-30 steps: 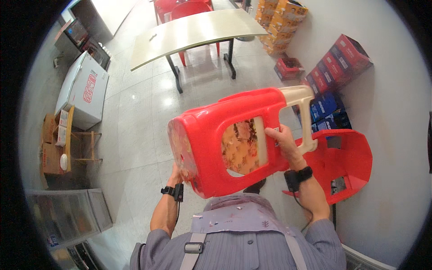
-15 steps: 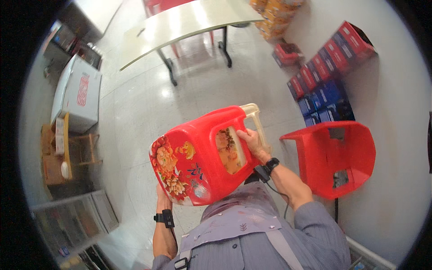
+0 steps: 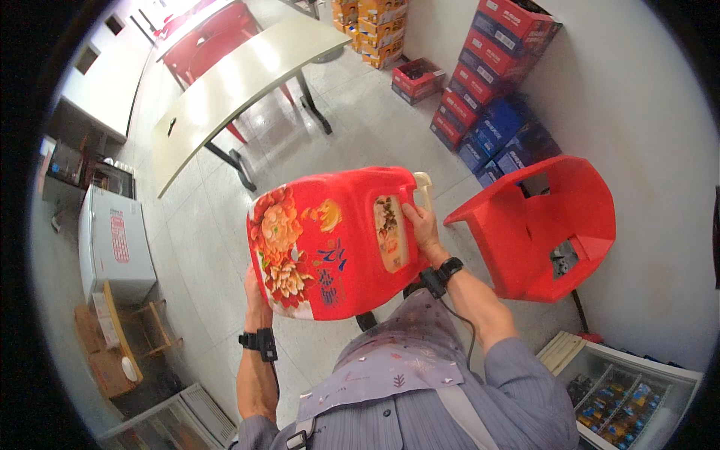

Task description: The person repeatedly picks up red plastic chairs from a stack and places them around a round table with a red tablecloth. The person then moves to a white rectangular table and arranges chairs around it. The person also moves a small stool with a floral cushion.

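Note:
In front of my body I hold a red plastic stool (image 3: 360, 247) tilted on its side. Its printed seat, with orange and red flowers, faces left and up. My right hand (image 3: 424, 227) is closed on the stool's right side, the thumb by a side opening. My left hand (image 3: 255, 289) supports the seat's left edge, its fingers mostly hidden behind it. A cream plastic leg frame (image 3: 424, 189) shows just behind the red one, perhaps of a second stool nested inside. On the right, close to my right forearm, a second red stool (image 3: 517, 232) lies with its hollow inside showing.
A pale table (image 3: 247, 79) with black legs stands ahead, red chairs (image 3: 214, 45) beyond it. Stacked red cartons (image 3: 487, 52) and blue cartons (image 3: 502, 135) line the right wall. A white chest freezer (image 3: 116, 232) is at the left, and an open-topped display freezer (image 3: 600, 352) at lower right.
My view has turned to the right, so the table shifts left and the lower-right freezer comes into sight. Both hands keep hold of the stool, whose seat now faces me more.

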Tool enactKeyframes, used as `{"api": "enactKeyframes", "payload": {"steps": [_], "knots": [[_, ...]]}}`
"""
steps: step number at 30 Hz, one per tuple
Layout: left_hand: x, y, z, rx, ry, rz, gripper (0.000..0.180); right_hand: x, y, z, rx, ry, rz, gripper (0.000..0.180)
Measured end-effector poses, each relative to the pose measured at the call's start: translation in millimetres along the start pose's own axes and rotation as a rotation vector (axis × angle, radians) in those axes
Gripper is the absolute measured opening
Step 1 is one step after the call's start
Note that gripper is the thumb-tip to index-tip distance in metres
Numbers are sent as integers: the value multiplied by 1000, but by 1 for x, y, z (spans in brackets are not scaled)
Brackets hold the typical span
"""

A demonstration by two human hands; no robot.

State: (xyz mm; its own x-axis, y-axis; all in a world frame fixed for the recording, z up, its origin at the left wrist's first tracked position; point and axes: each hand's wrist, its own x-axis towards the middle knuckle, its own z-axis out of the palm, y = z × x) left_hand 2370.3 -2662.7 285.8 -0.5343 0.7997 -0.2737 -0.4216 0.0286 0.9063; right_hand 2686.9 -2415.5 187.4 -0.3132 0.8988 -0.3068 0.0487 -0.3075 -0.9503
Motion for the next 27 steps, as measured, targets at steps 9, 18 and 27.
{"api": "enactKeyframes", "payload": {"steps": [9, 18, 27], "knots": [[177, 27, 137, 111, -125, -72, 20, 105, 21, -63, 336, 214, -24, 37], [318, -13, 257, 222, -204, -252, 18, 194, 39, -124, 778, 269, 203, 39], [416, -130, 340, 365, -372, -470, 18, 206, 125, -169, 967, 411, 169, 42]]}}
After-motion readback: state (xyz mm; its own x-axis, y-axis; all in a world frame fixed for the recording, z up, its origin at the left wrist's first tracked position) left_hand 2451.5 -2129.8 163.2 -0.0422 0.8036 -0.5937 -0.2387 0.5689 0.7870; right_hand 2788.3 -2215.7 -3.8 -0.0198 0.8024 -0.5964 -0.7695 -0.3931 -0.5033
